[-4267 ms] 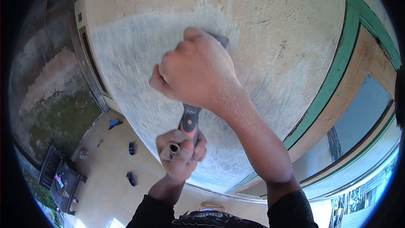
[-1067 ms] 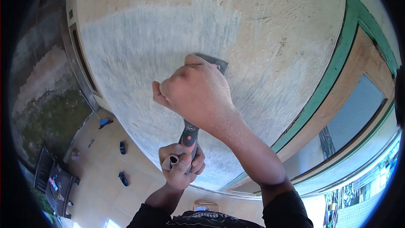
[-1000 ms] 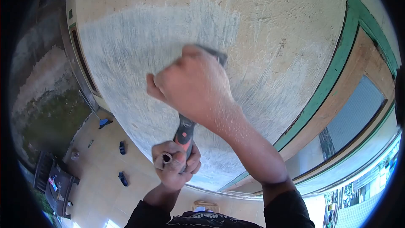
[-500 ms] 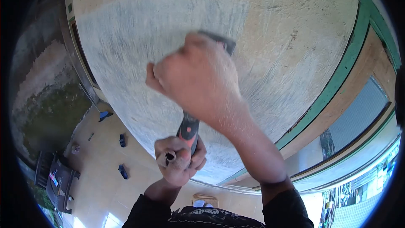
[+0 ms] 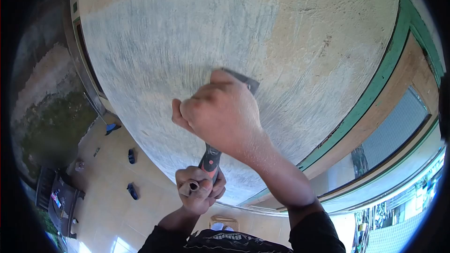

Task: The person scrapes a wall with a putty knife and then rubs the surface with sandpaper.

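A tool with a dark and red handle lies against the wall, its flat dark blade showing past the knuckles. My right hand is closed over the upper part of the tool, just below the blade, and hides much of it. Lower down, my left hand wraps round the handle's end, where a hollow, tube-like opening faces me. Pale dust covers my right wrist. Around the blade the wall is scraped whitish-grey, with beige paint above and to the right.
At the right stands a green door frame with a wooden, glazed door. Two dark sandals, a blue broom and dark furniture are on the tiled floor at the left. A small stool is below.
Both hands and the tool have moved down along the wall, the right hand and blade clearly farther than the left. Both grips look the same.
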{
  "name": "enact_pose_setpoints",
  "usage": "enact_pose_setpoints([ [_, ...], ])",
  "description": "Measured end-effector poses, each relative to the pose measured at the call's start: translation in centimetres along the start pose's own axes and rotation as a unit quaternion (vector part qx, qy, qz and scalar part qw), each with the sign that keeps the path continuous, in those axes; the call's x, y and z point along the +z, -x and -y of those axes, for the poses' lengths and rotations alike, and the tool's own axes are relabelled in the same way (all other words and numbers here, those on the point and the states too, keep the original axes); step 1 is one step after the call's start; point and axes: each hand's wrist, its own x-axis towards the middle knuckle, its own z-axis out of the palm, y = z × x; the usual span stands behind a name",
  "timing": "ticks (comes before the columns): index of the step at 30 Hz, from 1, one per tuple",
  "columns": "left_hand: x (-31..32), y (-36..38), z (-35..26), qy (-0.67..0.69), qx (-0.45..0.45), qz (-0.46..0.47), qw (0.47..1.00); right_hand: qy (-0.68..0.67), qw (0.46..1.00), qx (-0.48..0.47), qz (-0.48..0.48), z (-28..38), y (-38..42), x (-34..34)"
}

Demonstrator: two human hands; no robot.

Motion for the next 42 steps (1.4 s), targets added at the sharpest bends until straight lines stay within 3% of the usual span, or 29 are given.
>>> enact_pose_setpoints([
  [1,0.6,-0.5,-0.2,-0.001,0.0,-0.001,1.0,-0.026,0.996,0.001,0.091,-0.1,-0.3,-0.6],
  [2,1.3,-1.7,-0.7,0.016,0.005,-0.005,1.0,-0.005,1.0,0.008,0.025,-0.6,-0.8,-0.6],
  [3,1.6,-2.7,-1.1,0.036,0.009,-0.018,0.999,-0.012,0.999,0.009,0.03,-1.1,-1.6,-0.4],
  [4,1.0,-3.8,-1.5,0.035,-0.004,0.057,0.998,0.028,0.998,0.001,-0.063,-1.7,-2.6,-0.1],
  [5,1.0,-3.6,-1.3,0.034,-0.005,0.055,0.998,0.072,0.984,-0.007,-0.161,-2.0,-3.2,0.0],
  [10,0.9,0.2,0.7,-0.005,0.002,0.02,1.0,0.036,0.996,-0.028,-0.08,0.0,0.7,1.0],
  [11,0.9,0.4,0.7,-0.037,-0.003,-0.013,0.999,0.041,0.995,-0.025,-0.083,-0.3,0.7,0.8],
  [13,1.7,-1.2,-0.4,-0.034,-0.023,0.021,0.999,0.074,0.992,-0.037,-0.09,-0.8,-0.4,-0.2],
  [15,3.0,-3.4,-1.1,0.025,0.0,-0.018,1.0,0.064,0.99,-0.011,-0.126,-1.5,-1.8,-0.9],
  [16,2.0,-4.4,-1.5,0.021,-0.01,0.08,0.997,0.06,0.988,-0.001,-0.145,-1.7,-2.2,-1.2],
  [18,2.4,-3.1,-0.9,-0.009,0.002,0.065,0.998,0.067,0.983,0.005,-0.172,-1.9,-1.9,-1.7],
  [20,3.0,-0.6,0.3,-0.008,0.018,-0.023,1.0,0.002,0.999,-0.015,0.029,-0.7,0.6,-1.4],
  [21,1.1,0.6,0.6,-0.034,-0.034,0.015,0.999,0.007,1.0,-0.015,0.025,-0.5,0.8,-1.3],
  [24,2.4,-0.3,0.1,-0.007,-0.029,-0.001,1.0,-0.007,0.997,-0.011,0.081,-0.8,0.3,-2.0],
  [26,3.7,-2.8,-1.4,0.022,-0.019,-0.006,1.0,0.023,0.999,0.013,0.04,-1.8,-1.9,-3.1],
  [27,2.7,-3.7,-1.5,0.067,-0.045,0.054,0.995,0.055,0.998,0.037,-0.003,-1.8,-2.3,-3.1],
  [29,3.2,-2.5,-0.8,-0.013,-0.017,0.024,0.999,0.049,0.998,0.029,-0.02,-1.4,-1.2,-2.3],
  [31,2.8,0.2,0.5,0.009,-0.011,-0.03,0.999,0.058,0.995,-0.008,-0.081,-0.4,1.0,-0.2],
  [35,1.6,0.0,0.6,0.038,-0.044,0.019,0.998,0.066,0.997,-0.029,-0.025,-0.6,0.6,-0.9],
  [36,2.5,-1.0,-0.1,0.038,-0.032,-0.008,0.999,0.104,0.991,-0.021,-0.081,-1.1,-0.3,-1.2],
  [40,1.8,-2.7,-0.7,0.016,-0.047,0.066,0.997,0.064,0.997,0.005,-0.039,-1.2,-1.1,-2.8],
  [42,1.5,0.3,0.2,0.022,-0.035,0.001,0.999,0.024,1.0,-0.001,-0.006,0.4,0.8,-1.3],
])
